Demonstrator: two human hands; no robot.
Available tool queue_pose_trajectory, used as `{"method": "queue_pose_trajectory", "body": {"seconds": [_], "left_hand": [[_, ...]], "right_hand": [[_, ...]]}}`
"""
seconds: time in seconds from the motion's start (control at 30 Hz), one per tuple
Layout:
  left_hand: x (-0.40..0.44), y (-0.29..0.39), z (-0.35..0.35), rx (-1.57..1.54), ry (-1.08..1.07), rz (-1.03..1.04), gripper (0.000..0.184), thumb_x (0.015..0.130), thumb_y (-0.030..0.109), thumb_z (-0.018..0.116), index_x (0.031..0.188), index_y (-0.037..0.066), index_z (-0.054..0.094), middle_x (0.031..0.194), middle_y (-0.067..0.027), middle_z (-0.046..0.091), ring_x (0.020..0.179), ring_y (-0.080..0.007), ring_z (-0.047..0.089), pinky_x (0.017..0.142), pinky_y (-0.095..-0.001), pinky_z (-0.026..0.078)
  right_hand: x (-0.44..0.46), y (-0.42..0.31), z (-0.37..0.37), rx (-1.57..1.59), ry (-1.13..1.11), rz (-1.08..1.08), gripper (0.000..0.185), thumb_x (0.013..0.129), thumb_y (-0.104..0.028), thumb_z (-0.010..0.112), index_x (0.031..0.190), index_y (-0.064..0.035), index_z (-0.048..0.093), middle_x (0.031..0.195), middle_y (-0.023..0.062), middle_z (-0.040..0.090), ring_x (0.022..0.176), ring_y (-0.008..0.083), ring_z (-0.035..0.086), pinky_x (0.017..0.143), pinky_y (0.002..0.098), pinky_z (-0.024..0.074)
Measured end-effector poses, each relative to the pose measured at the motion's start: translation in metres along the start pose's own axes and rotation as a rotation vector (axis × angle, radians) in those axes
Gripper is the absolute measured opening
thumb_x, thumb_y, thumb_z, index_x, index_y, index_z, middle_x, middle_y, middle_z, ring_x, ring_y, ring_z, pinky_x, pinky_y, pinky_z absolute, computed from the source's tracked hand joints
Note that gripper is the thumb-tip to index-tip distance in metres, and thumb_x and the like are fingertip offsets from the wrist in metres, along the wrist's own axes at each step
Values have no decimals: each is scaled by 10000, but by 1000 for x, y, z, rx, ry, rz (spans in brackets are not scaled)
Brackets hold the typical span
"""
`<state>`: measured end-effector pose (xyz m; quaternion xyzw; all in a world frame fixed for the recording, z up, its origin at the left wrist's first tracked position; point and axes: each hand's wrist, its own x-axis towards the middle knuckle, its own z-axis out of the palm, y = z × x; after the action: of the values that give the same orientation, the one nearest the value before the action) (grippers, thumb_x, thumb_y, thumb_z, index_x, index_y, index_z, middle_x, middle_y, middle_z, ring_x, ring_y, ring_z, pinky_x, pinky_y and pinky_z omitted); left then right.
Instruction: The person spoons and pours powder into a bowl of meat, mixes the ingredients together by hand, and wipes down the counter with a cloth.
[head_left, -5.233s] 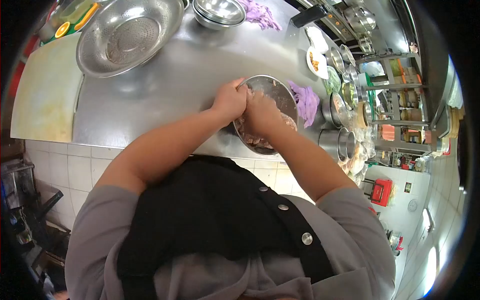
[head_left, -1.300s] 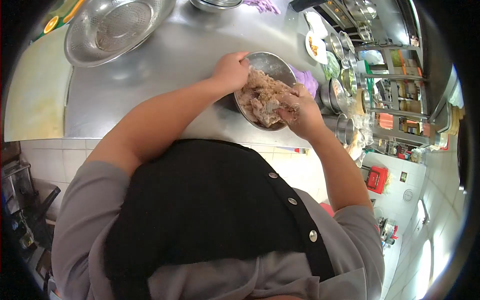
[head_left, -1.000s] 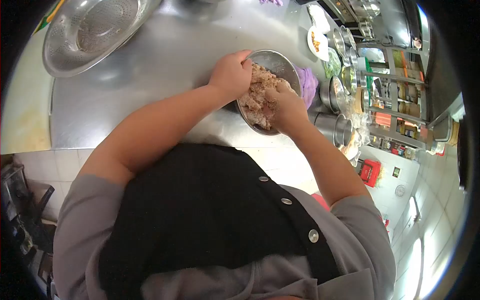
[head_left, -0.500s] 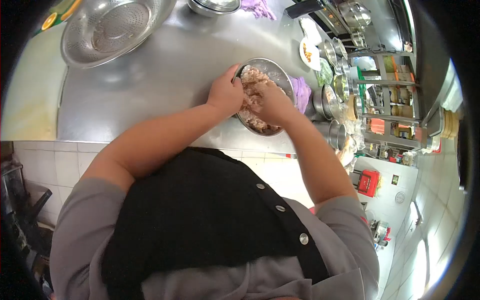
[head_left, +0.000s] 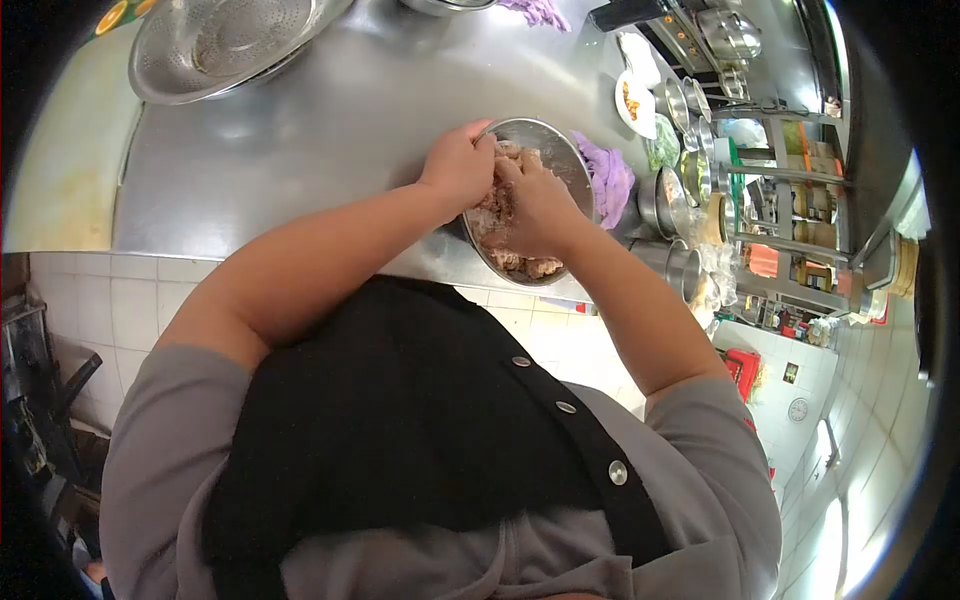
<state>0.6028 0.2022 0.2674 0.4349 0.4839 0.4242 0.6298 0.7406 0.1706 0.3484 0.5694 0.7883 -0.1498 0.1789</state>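
A round steel bowl stands near the front edge of the counter, with pale pink minced meat inside. My left hand is closed around the bowl's left rim, its thumb on the inner side. Inside the bowl, my right hand is pressed into the meat. Its fingers are curled into the mass and their tips are partly hidden. Meat clings to the bowl's wall and lies in lumps by the near rim. A purple cloth lies crumpled against the bowl's right side.
A large steel colander stands at the back left, beside a pale cutting board. Another steel bowl is at the far edge. To the right are a white dish with orange bits and several steel pots.
My right hand has worked through the meat, which is now gathered differently and bares more of the bowl's wall. My left hand stays on the rim. The view has shifted slightly.
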Motion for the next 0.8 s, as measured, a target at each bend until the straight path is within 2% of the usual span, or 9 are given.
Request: {"method": "queue_pose_trajectory", "body": {"seconds": [0.1, 0.2, 0.33, 0.43, 0.53, 0.63, 0.73, 0.8], "left_hand": [[3, -9, 2, -112, -25, -24, 365, 1009, 184, 514, 1306, 13, 642, 1193, -225, 705, 1124, -343, 669, 992, -392, 494], [-2, -5, -2, -11, -29, 35, 359, 1050, 175, 507, 1367, 51, 622, 1101, -105, 723, 924, -148, 648, 833, -308, 531], [4, -15, -2, -18, -47, 29, 370, 1049, 187, 510, 1371, 36, 614, 1092, -100, 722, 917, -150, 644, 829, -311, 529], [11, -9, -2, 8, -60, 41, 372, 1043, 190, 516, 1360, 30, 624, 1101, -101, 722, 921, -155, 644, 841, -320, 524], [10, 9, -7, -43, -92, -18, 371, 1036, 201, 523, 1352, 44, 640, 1120, -101, 722, 941, -178, 646, 868, -337, 518], [22, 12, 0, -85, -133, -66, 370, 1032, 210, 526, 1344, 58, 653, 1147, -104, 722, 982, -203, 651, 894, -349, 512], [23, 20, 3, -67, -148, -100, 366, 1034, 205, 524, 1344, 65, 657, 1186, -113, 714, 1044, -214, 651, 911, -352, 507], [20, 19, 0, -67, -135, -86, 364, 1037, 198, 521, 1346, 61, 656, 1187, -114, 713, 1042, -215, 649, 911, -354, 508]], "right_hand": [[7, -10, -2, -61, -13, 64, 932, 695, -397, 873, 1471, -132, 431, 1352, 276, 489, 1206, 449, 565, 1008, 531, 488], [17, -14, 6, -85, 41, 99, 894, 703, -378, 869, 1456, -138, 452, 1324, 275, 496, 1170, 443, 585, 980, 521, 507], [33, -17, 10, -54, 42, 178, 743, 702, -248, 854, 1345, -143, 499, 1277, 248, 509, 1098, 481, 600, 945, 533, 522], [36, -16, 5, -43, 9, 250, 794, 727, -274, 858, 1423, -171, 489, 1321, 242, 509, 1168, 423, 604, 977, 504, 524], [35, -7, 8, 4, 51, 239, 778, 716, -257, 861, 1407, -193, 510, 1326, 245, 509, 1183, 410, 607, 990, 489, 523], [21, 13, 15, 36, 264, 243, 825, 727, -215, 834, 1449, -118, 447, 1226, 262, 549, 1113, 424, 611, 968, 452, 525], [5, 28, -5, 270, 466, 321, 787, 665, -233, 889, 1356, -72, 546, 1340, 226, 513, 1187, 405, 584, 986, 461, 514], [-7, 36, -13, 282, 665, 249, 750, 667, -229, 888, 1314, -45, 556, 1305, 231, 532, 1153, 402, 583, 981, 461, 510]]}}
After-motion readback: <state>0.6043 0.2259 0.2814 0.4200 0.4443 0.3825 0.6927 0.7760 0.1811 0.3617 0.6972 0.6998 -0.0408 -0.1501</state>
